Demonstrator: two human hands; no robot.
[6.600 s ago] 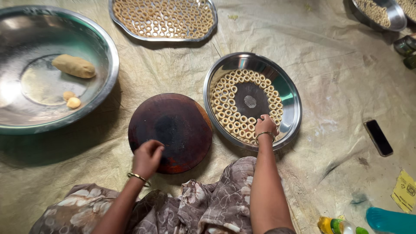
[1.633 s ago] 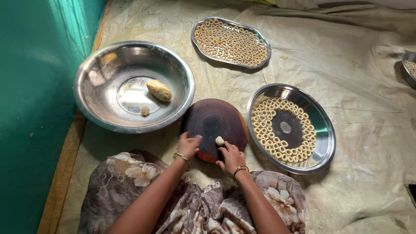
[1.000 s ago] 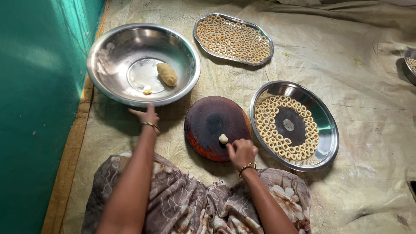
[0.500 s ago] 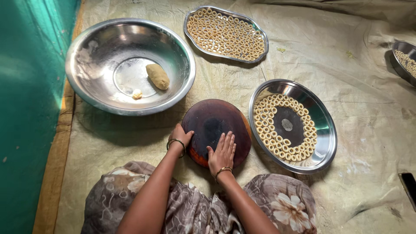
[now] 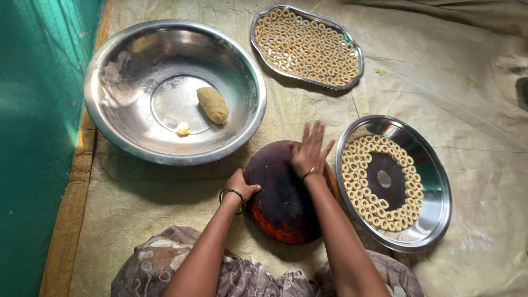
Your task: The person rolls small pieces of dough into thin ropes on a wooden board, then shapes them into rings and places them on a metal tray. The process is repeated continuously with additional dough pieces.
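right hand (image 5: 309,155): we see it flat on the far part of the round dark wooden board (image 5: 283,195), fingers spread, palm down; grip open, pressing, nothing clasped. Whatever sits under the palm is hidden.
left hand (image 5: 238,186): curled on the board's left edge, grip closed on the rim, steadying it.
board: on the floor mat (image 5: 467,66), just near of the big bowl, touching the right tray's left rim.
dough lump (image 5: 212,105): in the large steel bowl (image 5: 110,71), far left, with a small dough bit (image 5: 183,129) beside it.
round steel tray (image 5: 437,187): right of the board, dough rings (image 5: 360,170) laid in circles; its centre is bare.
oval steel tray (image 5: 258,25): far, packed full of rings.
progress: we judge it well along. One tray is full and one mostly ringed, but the lump in the bowl is left to shape.
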